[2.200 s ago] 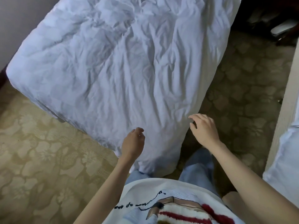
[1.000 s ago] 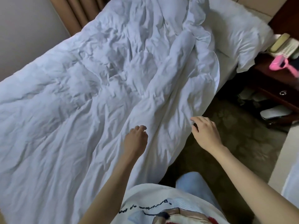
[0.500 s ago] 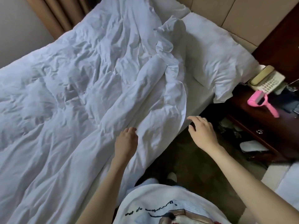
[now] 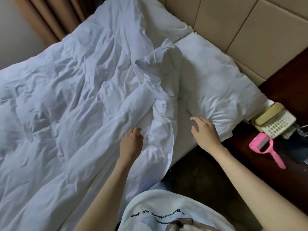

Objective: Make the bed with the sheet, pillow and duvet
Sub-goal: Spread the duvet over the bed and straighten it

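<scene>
Honestly, the duvet [image 4: 75,97] looked soft, light and floppy, bunched at centre frame beside the pillow [image 4: 216,84] at upper right. I'd grab its loose corner edge. Left hand [image 4: 131,144] loosely curled on it; right hand [image 4: 205,132] open, holding nothing.

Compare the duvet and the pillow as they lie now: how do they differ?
The duvet is bunched and heavily creased; the pillow is plump and smoother. The duvet covers most of the bed; the pillow lies against the headboard. The left hand is over the duvet; the right hand is by the pillow. Both are white.
</scene>
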Motion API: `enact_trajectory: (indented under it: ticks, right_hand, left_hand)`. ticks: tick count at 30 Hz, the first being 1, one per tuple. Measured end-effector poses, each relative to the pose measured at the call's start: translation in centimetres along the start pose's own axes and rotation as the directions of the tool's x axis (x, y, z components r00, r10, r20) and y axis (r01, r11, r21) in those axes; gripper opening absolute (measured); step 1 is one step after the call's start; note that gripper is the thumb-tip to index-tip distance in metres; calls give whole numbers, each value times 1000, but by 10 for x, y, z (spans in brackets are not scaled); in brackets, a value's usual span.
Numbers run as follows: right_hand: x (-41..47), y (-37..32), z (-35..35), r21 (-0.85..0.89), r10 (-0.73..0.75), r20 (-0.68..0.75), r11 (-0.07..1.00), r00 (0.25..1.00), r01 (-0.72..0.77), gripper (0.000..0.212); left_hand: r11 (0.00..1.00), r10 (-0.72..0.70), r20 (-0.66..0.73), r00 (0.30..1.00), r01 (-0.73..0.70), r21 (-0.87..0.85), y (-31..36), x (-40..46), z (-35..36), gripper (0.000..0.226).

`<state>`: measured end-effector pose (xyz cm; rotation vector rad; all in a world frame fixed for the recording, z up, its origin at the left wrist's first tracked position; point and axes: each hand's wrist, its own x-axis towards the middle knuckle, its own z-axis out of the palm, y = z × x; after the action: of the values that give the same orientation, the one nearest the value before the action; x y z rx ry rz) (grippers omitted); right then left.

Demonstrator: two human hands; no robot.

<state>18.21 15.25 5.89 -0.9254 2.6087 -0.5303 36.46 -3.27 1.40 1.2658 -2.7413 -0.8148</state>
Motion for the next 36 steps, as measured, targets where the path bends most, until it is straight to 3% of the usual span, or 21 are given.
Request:
enact_trajectory:
  ticks: [9,21,25,29,33,36]
  right_hand:
    - [136,11,-49,-71,-114,44,991,993,117,35]
    - [317,9,-83,-101,-389,124,910,913,401,47]
    - [372,11,-91,-118,-444,183,876,877,468,55]
    - [417,0,-84,-199,-513,292,793,807,576,68]
    - [448,-15,-64,-271,-481,503,701,718,660,90]
    - [458,-22,-43,-314,-480,606,588,634,746,86]
  left_hand:
    - [995,-58,-103,993,49,-90,62,105,-20,37]
    - [998,-68,-442,894,54,-45,134,221,-40,53]
    - [981,-110,-388,915,162,104,147,261,-36,60]
    - [925,-185,-198,963,238,295,146,288,-24,76]
    - [905,-284,-82,955,296,307,142,288,-5,84]
    - [913,-326,-12,945,318,257,143,276,7,67]
